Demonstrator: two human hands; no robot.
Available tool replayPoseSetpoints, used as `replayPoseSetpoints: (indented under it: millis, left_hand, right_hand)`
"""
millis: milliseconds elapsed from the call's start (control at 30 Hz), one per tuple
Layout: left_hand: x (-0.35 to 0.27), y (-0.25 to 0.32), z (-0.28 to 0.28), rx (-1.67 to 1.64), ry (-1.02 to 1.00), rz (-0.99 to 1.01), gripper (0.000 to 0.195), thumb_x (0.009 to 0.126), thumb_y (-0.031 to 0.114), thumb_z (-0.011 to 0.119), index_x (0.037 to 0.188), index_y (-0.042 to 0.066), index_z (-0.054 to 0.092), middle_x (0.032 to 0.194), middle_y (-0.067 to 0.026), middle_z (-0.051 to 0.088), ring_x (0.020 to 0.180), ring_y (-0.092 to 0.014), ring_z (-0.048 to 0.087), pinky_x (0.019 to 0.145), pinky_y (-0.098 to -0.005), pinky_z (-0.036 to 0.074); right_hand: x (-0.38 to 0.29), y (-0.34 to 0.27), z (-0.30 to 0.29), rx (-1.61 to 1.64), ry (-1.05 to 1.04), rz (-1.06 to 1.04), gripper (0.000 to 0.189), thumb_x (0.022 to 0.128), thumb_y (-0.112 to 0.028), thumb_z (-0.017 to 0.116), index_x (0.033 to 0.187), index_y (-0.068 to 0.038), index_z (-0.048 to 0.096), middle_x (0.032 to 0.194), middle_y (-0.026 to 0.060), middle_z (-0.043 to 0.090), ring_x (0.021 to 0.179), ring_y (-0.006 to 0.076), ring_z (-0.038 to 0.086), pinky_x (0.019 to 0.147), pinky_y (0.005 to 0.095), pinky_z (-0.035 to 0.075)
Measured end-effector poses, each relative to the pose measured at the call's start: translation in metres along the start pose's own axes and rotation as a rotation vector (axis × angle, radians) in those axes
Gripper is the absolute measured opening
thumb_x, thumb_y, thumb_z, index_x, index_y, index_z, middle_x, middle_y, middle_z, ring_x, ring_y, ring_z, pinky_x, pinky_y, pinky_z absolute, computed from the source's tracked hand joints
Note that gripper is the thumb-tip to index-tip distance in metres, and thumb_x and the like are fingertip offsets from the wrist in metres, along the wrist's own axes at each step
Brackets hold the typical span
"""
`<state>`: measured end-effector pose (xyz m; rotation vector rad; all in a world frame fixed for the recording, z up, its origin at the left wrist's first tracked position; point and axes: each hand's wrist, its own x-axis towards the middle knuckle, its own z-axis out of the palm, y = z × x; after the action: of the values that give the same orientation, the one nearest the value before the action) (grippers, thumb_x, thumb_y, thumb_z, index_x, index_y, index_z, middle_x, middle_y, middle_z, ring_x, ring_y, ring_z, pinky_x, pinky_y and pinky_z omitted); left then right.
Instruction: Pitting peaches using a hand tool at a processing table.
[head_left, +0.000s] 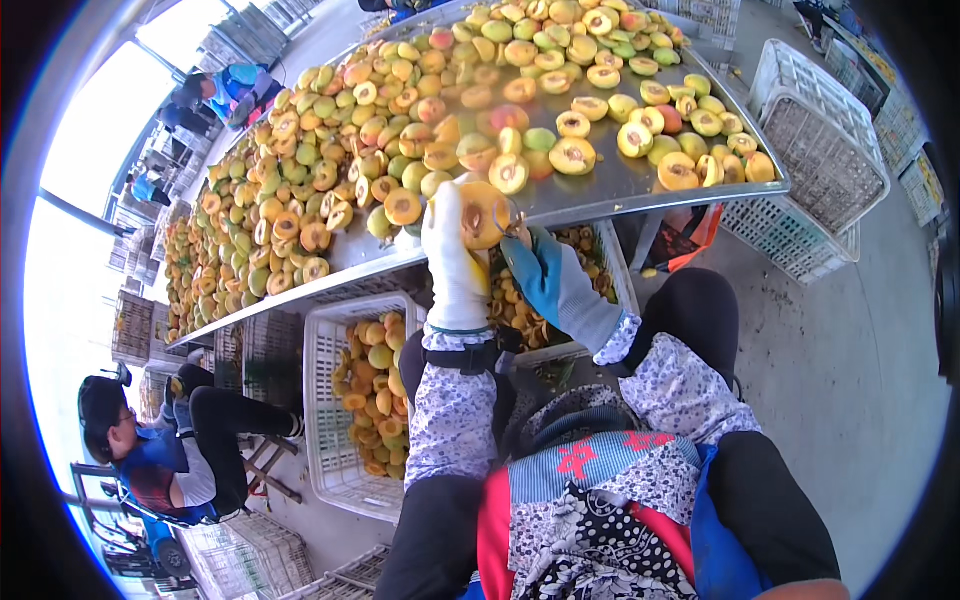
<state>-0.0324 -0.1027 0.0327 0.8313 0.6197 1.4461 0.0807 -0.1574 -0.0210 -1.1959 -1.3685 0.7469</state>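
Note:
My left hand (451, 259), in a white knitted glove, holds a halved yellow peach (487, 204) with its cut face and brown pit hollow turned up. Whether the pit itself is in it, I cannot tell. In my right hand (547, 274), gloved in grey and blue, is a small pitting tool with a thin curved wire loop (517, 222). The loop lies at the right edge of the cut face. Both hands are at the front edge of a metal table (600, 196) heaped with peach halves (405, 206). Below them stands a crate of small brown pieces (529, 322).
A white plastic crate (319, 420) of peach halves stands by my left leg. Tilted crates (825, 142) are stacked right of the table. A seated co-worker (157, 457) is at the left, and another person (232, 90) works beyond the table. An orange-red bag (686, 236) hangs underneath.

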Motion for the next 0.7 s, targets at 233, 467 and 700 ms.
replayPoseSetpoints:
  millis: [233,467,700]
  left_hand:
    - [-0.005,-0.008,-0.021,-0.089,0.051,0.015,0.053,0.103,0.042,0.044,0.133,-0.002,0.051,0.125,-0.0168,0.059,0.110,-0.028,0.061,0.090,-0.0422,0.053]
    - [-0.012,-0.009,-0.025,-0.056,-0.039,-0.013,0.056,0.104,0.043,0.041,0.132,-0.004,0.050,0.127,-0.0196,0.060,0.110,-0.031,0.061,0.096,-0.0437,0.051]
    - [-0.018,-0.016,-0.015,0.046,0.152,0.126,0.057,0.104,0.046,0.041,0.118,-0.006,0.061,0.093,-0.0143,0.070,0.072,-0.020,0.062,0.068,-0.0299,0.051]
  right_hand:
    - [0.000,-0.006,0.005,-0.236,0.010,-0.061,0.028,0.097,-0.029,0.060,0.100,-0.002,0.061,0.078,0.0261,0.065,0.076,0.0462,0.064,0.060,0.0503,0.048]
    - [-0.001,-0.008,0.015,-0.323,-0.111,0.010,0.027,0.098,-0.028,0.059,0.098,-0.001,0.061,0.078,0.0266,0.064,0.076,0.0467,0.064,0.059,0.0481,0.047]
    - [-0.007,0.008,0.030,-0.077,-0.138,0.028,0.037,0.097,-0.039,0.057,0.101,-0.002,0.062,0.079,0.0282,0.065,0.079,0.0489,0.064,0.064,0.0533,0.051]
